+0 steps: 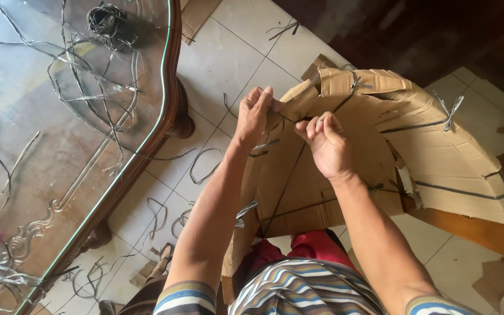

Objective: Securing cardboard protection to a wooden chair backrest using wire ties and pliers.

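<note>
Both hands (255,116) grip cardboard arch (438,151) (tile floor (234,58), glass table (30,146) w/ wire).

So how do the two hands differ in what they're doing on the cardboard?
The left hand is fairly open, fingers extended, pinching a flap of the cardboard piece. The right hand is curled into a near fist, gripping what looks like a thin strand. Both are at the cardboard's upper edge.

Floor: pale square tiles (246,52), dark grout, daylight from upper left. Left side: glass-topped bench (59,175) with carved dark wood rim, glare on the glass. Upper right falls into dark shadow (438,35); cardboard scrap (196,14) lies by the bench edge.
</note>
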